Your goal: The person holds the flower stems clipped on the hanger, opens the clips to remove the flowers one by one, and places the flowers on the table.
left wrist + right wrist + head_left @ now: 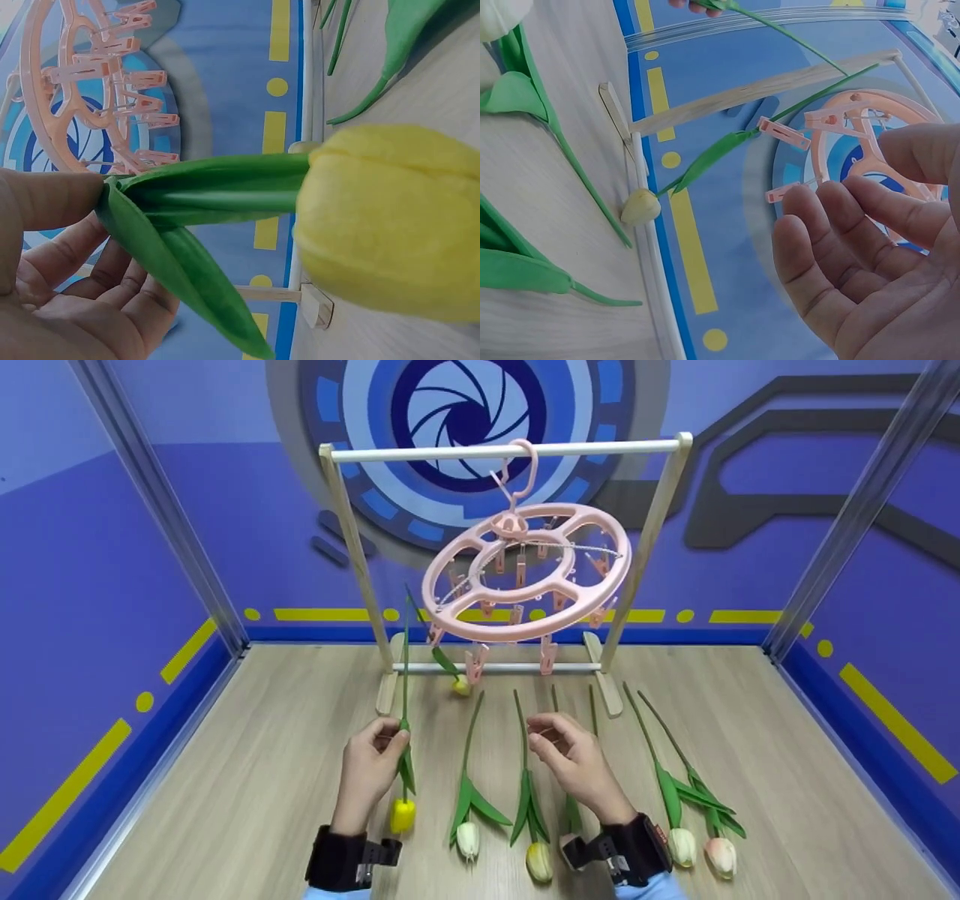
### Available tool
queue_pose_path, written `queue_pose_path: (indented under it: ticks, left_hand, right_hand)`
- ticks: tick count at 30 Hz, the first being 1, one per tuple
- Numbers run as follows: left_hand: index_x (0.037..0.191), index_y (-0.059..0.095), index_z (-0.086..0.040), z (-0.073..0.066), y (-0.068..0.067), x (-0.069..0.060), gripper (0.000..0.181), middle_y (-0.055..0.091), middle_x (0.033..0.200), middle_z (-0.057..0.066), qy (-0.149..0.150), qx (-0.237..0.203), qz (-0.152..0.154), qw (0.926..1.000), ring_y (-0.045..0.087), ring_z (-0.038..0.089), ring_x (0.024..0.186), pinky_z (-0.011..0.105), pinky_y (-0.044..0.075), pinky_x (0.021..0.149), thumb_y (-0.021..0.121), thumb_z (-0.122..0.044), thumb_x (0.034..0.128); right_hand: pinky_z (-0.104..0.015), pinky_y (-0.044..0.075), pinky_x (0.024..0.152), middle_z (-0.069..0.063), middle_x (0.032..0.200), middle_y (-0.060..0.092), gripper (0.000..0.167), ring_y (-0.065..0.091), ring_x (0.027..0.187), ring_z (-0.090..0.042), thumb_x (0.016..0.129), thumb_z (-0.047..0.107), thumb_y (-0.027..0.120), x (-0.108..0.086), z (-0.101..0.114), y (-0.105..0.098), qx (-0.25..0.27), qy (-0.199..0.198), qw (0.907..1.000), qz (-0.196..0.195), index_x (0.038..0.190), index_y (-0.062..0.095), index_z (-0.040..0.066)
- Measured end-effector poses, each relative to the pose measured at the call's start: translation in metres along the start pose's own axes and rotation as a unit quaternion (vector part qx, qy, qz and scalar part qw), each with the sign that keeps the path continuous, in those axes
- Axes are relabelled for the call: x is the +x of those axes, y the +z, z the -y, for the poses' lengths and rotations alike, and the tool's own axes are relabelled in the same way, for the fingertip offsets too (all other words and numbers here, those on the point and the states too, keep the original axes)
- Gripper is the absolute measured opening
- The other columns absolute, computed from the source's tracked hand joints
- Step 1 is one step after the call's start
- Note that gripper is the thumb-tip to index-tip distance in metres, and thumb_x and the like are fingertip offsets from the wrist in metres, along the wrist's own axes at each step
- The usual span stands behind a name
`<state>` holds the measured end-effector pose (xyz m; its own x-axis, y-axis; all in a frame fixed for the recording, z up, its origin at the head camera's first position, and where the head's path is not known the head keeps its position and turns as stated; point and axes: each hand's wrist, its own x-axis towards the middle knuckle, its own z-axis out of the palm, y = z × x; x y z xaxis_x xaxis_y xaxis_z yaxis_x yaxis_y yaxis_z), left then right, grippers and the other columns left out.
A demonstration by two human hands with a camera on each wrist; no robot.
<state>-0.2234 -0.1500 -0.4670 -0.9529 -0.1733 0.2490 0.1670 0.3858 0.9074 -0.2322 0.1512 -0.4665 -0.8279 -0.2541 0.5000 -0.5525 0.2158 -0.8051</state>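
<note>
My left hand pinches the stem of a yellow artificial tulip near its leaves. The flower hangs head down, and the stem points up beside the rack. In the left wrist view the yellow bloom fills the right side. My right hand hovers over the lying stems with its fingers loosely bent and holds nothing. A pink round clip hanger hangs tilted from the rack. One of its clips holds the stem of another pale yellow tulip, which dangles head down.
A wooden rack with a white top bar stands at the back. On the table lie several tulips: a white one, a yellowish one, a cream one and a pinkish one. My right wrist partly covers another.
</note>
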Motion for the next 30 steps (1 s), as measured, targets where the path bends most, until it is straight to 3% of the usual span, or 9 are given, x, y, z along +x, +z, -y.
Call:
queue_pose_path:
  ticks: [5,10,21,30]
  left_hand:
    - [0.108,0.072,0.003,0.003,0.001,0.000,0.012,0.070,0.095,0.011,-0.004,0.002,0.000,1.0000,0.064,0.019,0.082,0.025,0.052,0.070,0.066,-0.003,0.0993]
    - [0.108,0.073,0.000,0.005,0.003,0.001,0.012,0.068,0.094,0.009,-0.028,0.009,0.003,0.9996,0.063,0.018,0.081,0.026,0.050,0.069,0.065,-0.004,0.0994]
    - [0.110,0.074,0.001,0.011,0.006,0.002,0.015,0.071,0.097,0.009,-0.043,0.043,0.009,0.9981,0.064,0.021,0.086,0.032,0.052,0.073,0.066,-0.006,0.0991]
    - [0.113,0.073,0.002,0.018,0.011,0.001,0.018,0.070,0.099,0.011,-0.057,0.055,0.024,0.9965,0.062,0.023,0.089,0.035,0.051,0.077,0.066,-0.002,0.0963]
  right_hand:
    - [-0.025,0.054,0.075,-0.013,0.108,0.067,0.022,0.065,0.090,-0.015,0.102,0.002,0.062,0.000,0.000,0.003,-0.014,-0.010,0.9999,0.004,0.121,0.067,-0.005]
    - [-0.028,0.054,0.076,-0.012,0.107,0.068,0.021,0.065,0.091,-0.018,0.101,0.001,0.062,-0.001,0.000,0.008,-0.030,-0.032,0.9990,-0.002,0.121,0.067,-0.003]
    - [-0.030,0.055,0.079,-0.011,0.109,0.067,0.022,0.066,0.093,-0.023,0.103,0.007,0.062,-0.001,-0.005,0.016,-0.054,0.013,0.9982,0.024,0.123,0.067,-0.001]
    - [-0.030,0.055,0.078,-0.009,0.107,0.067,0.022,0.066,0.092,-0.023,0.103,0.008,0.062,-0.001,-0.007,0.018,-0.059,0.019,0.9975,0.033,0.122,0.067,-0.001]
